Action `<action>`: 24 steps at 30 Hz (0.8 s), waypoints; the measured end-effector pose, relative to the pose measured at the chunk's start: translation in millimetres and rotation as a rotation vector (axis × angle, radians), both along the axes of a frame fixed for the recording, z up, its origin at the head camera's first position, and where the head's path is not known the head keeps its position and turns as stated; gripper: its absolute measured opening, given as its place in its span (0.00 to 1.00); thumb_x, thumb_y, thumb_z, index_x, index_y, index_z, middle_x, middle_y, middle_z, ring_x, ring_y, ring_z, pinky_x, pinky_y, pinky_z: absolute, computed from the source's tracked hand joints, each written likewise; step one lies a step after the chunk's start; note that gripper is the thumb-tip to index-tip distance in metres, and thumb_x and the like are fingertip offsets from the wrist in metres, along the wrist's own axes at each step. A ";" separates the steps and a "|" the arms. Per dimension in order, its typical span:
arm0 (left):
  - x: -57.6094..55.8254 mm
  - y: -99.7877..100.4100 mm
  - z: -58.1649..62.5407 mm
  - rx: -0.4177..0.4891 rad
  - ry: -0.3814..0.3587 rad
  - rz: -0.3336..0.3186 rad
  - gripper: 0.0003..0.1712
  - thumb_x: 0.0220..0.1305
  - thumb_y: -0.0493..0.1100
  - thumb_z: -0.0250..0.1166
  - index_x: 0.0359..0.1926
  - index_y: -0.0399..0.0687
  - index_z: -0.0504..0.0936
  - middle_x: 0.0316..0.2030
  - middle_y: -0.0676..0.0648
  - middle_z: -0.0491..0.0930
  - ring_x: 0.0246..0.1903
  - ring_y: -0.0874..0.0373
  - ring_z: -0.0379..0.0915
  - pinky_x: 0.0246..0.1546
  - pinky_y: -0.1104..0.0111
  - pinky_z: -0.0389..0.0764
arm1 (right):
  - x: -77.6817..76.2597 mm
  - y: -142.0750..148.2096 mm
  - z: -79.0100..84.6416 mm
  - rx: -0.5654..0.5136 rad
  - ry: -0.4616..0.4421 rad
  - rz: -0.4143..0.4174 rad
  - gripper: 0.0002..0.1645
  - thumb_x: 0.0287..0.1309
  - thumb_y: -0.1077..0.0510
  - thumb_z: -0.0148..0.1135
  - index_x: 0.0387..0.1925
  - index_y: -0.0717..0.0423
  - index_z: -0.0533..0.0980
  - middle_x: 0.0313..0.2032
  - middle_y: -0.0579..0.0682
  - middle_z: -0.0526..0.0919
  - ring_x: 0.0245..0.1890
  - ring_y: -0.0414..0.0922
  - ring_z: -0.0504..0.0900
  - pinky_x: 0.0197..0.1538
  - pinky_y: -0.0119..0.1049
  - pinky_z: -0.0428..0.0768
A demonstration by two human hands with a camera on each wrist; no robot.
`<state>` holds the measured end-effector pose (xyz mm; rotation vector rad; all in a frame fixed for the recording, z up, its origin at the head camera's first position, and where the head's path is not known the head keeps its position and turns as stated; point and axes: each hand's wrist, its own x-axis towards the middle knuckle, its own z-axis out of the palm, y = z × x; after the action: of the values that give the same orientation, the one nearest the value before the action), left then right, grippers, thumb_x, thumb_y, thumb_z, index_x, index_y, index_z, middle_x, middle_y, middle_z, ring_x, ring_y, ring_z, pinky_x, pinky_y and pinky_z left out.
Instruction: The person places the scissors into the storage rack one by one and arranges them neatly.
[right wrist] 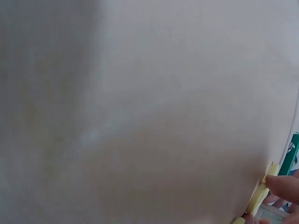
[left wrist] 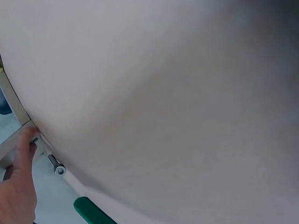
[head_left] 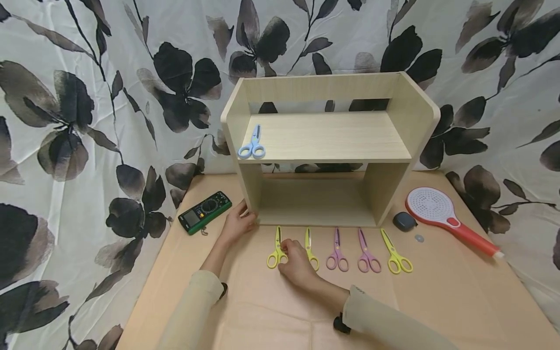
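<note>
My left hand [head_left: 238, 223] is at the lower front left corner of a pale wooden shelf unit [head_left: 315, 218], gripping the panel edge; the left wrist view shows its fingers [left wrist: 23, 154] on that edge. My right hand [head_left: 299, 262] pinches a handle of the leftmost yellow scissors [head_left: 277, 248], points toward the shelf. In the right wrist view the yellow handle [right wrist: 258, 198] shows between thumb and fingers. The hand partly covers a second pair of yellow scissors [head_left: 308, 240]. Rightward lie purple scissors [head_left: 337, 250], more purple scissors [head_left: 366, 253] and yellow scissors [head_left: 395, 255].
Light blue scissors [head_left: 253, 144] rest at the left of the unit's upper board. A green multimeter [head_left: 204, 212] lies left of the unit. On the right are a dark tape measure-like case [head_left: 404, 221], a small grey disc [head_left: 419, 238] and a red-and-white racket-shaped swatter [head_left: 437, 209].
</note>
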<state>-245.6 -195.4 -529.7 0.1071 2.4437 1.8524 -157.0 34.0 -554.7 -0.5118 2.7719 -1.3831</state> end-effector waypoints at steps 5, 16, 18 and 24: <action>0.2 0.6 1.2 0.014 -0.005 -0.006 0.39 0.77 0.40 0.60 0.82 0.67 0.58 0.80 0.41 0.59 0.74 0.39 0.65 0.56 0.47 0.84 | 2.0 -1.4 2.5 0.044 0.011 0.000 0.30 0.40 0.73 0.73 0.51 0.67 0.77 0.46 0.59 0.80 0.48 0.52 0.81 0.55 0.48 0.83; 0.0 -0.7 -0.4 0.041 -0.011 -0.012 0.40 0.77 0.41 0.60 0.82 0.66 0.56 0.80 0.40 0.58 0.73 0.38 0.66 0.58 0.44 0.82 | 0.8 -6.2 11.3 0.071 -0.009 0.016 0.34 0.39 0.76 0.69 0.55 0.69 0.76 0.44 0.62 0.82 0.47 0.56 0.81 0.51 0.50 0.84; -0.2 -0.9 -0.1 0.037 -0.013 -0.011 0.40 0.77 0.41 0.60 0.83 0.65 0.56 0.80 0.40 0.58 0.73 0.38 0.66 0.58 0.44 0.82 | 0.8 -7.2 12.7 0.063 -0.009 0.014 0.35 0.39 0.75 0.68 0.56 0.69 0.76 0.44 0.62 0.82 0.47 0.57 0.81 0.50 0.49 0.84; -1.1 -1.1 -1.0 0.039 -0.017 0.000 0.40 0.76 0.41 0.61 0.82 0.65 0.57 0.80 0.40 0.59 0.73 0.39 0.65 0.58 0.43 0.82 | 0.7 -8.1 14.7 0.049 -0.011 -0.001 0.35 0.40 0.72 0.69 0.57 0.68 0.77 0.44 0.60 0.82 0.45 0.53 0.81 0.46 0.43 0.83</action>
<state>-246.7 -196.5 -530.7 0.0935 2.3968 1.8930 -156.4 25.9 -539.9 -0.4997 2.7896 -1.3101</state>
